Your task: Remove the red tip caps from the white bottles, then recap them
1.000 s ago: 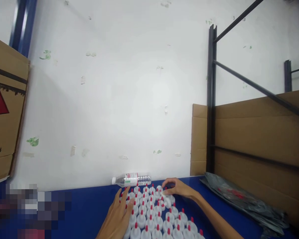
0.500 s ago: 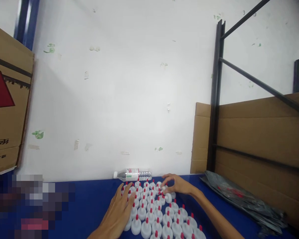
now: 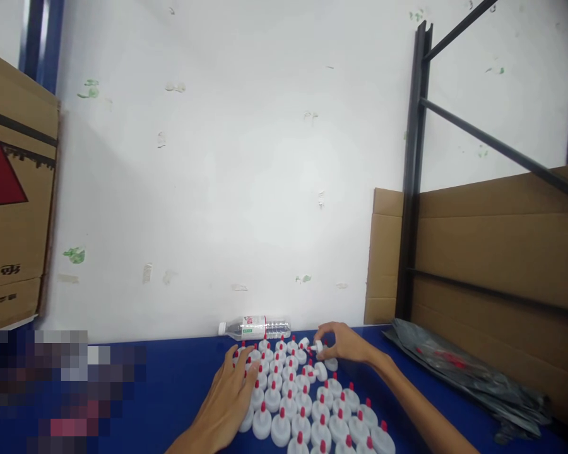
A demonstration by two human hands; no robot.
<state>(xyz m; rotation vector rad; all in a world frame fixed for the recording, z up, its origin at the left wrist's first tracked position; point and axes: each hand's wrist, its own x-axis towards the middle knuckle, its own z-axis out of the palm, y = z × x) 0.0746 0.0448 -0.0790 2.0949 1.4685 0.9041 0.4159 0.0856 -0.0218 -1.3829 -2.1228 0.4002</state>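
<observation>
Shift since the earlier frame: the right hand (image 3: 348, 344) has drawn slightly rightward, away from the far rows, and the view itself has tilted a little; the left hand (image 3: 226, 396) keeps nearly the same place.
Right grip: thumb and forefinger are curled around a tilted piece (image 3: 319, 347), white, its narrow end pointing left; it appears pinched between them.
Left grip: released, fingers spread and palm down over the left edge of the cluster; exact contact is hard to tell.
Red-tipped pieces (image 3: 281, 430): white and round, most standing upright in close rows on the blue bench (image 3: 170, 403), the group running from the near edge of the view to just before the wall (image 3: 246, 189).
Toppled piece (image 3: 320, 371): white, on its side below the right hand, narrow end to the left.
Clear bottle (image 3: 254, 328): lying flat behind the rows, near the wall, white cap to the left.
Grey plastic bag (image 3: 464, 378): crumpled, with red marks, right of the right forearm.
Cardboard sheet (image 3: 497, 246): upright behind the dark metal frame (image 3: 411, 189).
Printed carton (image 3: 14, 239): at far left.
</observation>
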